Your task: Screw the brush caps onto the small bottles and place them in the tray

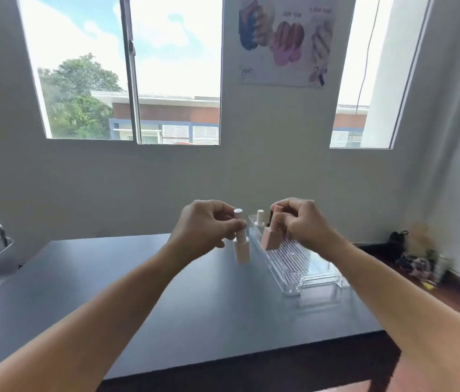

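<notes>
One dark table point(166, 306) carries a clear ribbed tray point(291, 291) on its right half, with a pale capped bottle point(259, 217) standing at the tray's far end. Just left of the tray, the left hand point(203, 230) pinches the tall cap of a cream bottle point(242, 250); whether its base touches the table is unclear. Above the tray, the right hand point(305, 222) pinches the cap of a tilted pink bottle point(271, 239). Both bottles look light, rigid, smooth and probably breakable, so hold the squarer body when twisting.

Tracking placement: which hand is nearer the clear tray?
Right. The right hand holds a pink bottle over the clear tray; the left hand holds a pale bottle beside it.
</notes>
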